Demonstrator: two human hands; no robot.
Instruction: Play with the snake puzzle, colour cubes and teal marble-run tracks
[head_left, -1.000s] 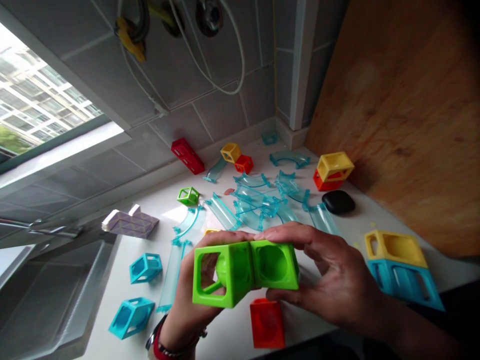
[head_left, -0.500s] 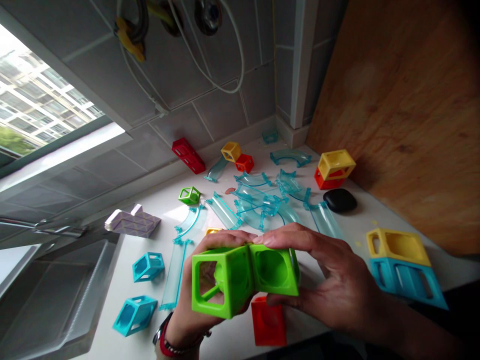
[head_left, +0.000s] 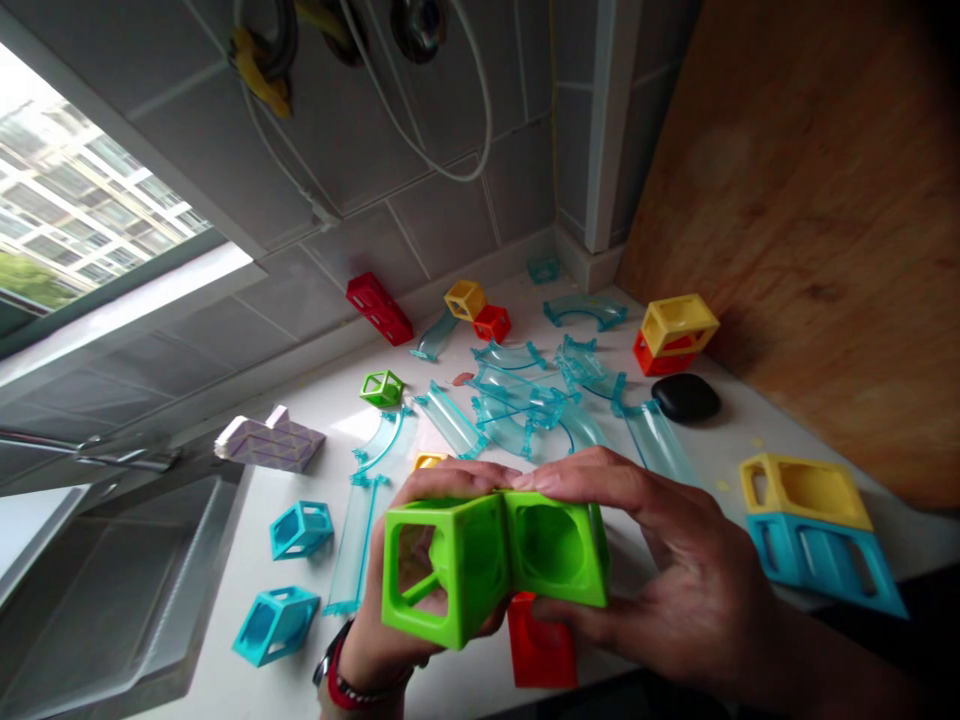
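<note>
Two green cube blocks are held up above the counter, meeting along one edge at an angle. My left hand (head_left: 401, 595) is closed round the left green cube (head_left: 455, 570), which has open frame sides and a strut inside. Closed on the right green cube (head_left: 559, 548), with a round hollow in its face, is my right hand (head_left: 667, 560), fingers on top and thumb below. Behind and beneath them a red block (head_left: 541, 650) rests on the counter, partly covered by the right thumb.
Clear blue track pieces (head_left: 517, 400) lie scattered behind the hands. Two blue cubes (head_left: 276, 625) sit at left near the sink (head_left: 150, 590). A yellow block (head_left: 806, 492) on a blue block (head_left: 829, 565) stands at right, near a black oval object (head_left: 685, 400) and a wooden board (head_left: 810, 250).
The right green cube has turned slightly, its hollow face showing more. Both hands keep their hold. The whole view has shifted a little.
</note>
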